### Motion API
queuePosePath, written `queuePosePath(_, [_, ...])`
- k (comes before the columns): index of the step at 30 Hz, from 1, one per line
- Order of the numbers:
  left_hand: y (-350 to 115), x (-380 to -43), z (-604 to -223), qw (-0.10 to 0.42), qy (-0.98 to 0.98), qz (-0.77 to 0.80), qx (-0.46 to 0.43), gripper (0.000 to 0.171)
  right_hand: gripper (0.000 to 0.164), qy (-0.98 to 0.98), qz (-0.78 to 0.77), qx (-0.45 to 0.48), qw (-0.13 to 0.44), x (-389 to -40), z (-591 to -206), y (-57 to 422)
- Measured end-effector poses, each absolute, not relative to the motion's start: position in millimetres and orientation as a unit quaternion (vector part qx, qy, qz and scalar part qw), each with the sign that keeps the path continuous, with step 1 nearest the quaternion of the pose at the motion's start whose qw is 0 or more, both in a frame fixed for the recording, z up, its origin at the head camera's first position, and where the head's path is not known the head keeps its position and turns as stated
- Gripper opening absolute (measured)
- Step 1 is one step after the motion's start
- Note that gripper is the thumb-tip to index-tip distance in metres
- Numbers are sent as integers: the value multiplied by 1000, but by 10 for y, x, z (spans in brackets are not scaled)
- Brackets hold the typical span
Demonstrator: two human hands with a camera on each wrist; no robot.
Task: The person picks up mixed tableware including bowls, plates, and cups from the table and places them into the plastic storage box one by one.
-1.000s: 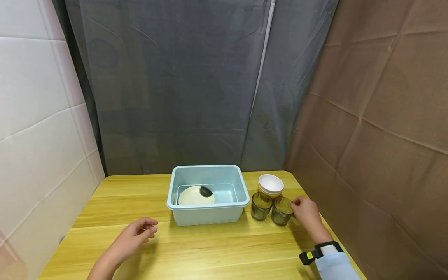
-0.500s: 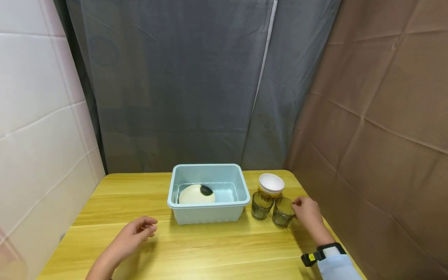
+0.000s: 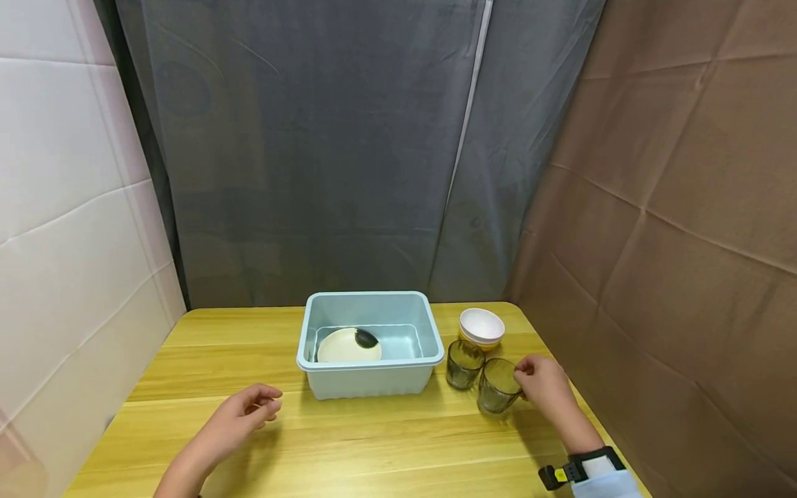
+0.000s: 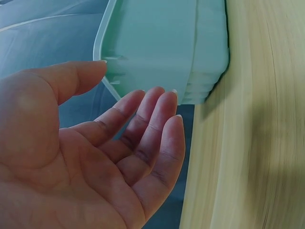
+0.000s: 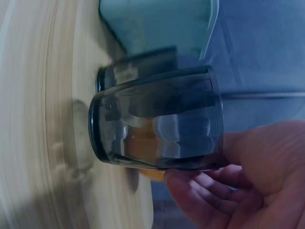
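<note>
My right hand (image 3: 543, 384) pinches the rim of a smoky drinking glass (image 3: 496, 391) between thumb and fingers. In the right wrist view this glass (image 5: 157, 121) is raised off the wood, its shadow falling beside its base. A second matching glass (image 3: 464, 364) stands just behind it to the left. White bowls (image 3: 482, 328) with a yellow lower part sit behind the glasses. My left hand (image 3: 239, 419) hovers over the table left of the light blue tub (image 3: 373, 382), fingers loosely bent and holding nothing; the left wrist view shows the bare palm (image 4: 95, 167).
Inside the tub lies a cream dish (image 3: 342, 347) with a dark patch. The wooden table (image 3: 349, 443) meets a grey curtain (image 3: 324, 173) at the back. Brown cloth (image 3: 672, 242) hangs on the right and white cloth (image 3: 75, 228) on the left.
My right hand has drawn the pinched glass toward me and up off the table, away from the bowls. The left hand, tub and second glass stay where they were.
</note>
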State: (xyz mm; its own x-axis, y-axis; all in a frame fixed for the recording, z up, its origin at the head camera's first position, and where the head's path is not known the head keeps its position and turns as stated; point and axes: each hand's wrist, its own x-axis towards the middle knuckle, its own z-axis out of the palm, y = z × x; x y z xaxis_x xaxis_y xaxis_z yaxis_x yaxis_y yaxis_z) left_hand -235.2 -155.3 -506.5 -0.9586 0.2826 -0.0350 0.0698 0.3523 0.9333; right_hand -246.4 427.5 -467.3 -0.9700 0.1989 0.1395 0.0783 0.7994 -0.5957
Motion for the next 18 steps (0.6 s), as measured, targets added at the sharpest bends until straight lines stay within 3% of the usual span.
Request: queuePosePath(18, [-1238, -2309, -5035, 96, 815, 549, 161, 31, 7, -934, 349, 7, 79, -2219, -4578, 3327])
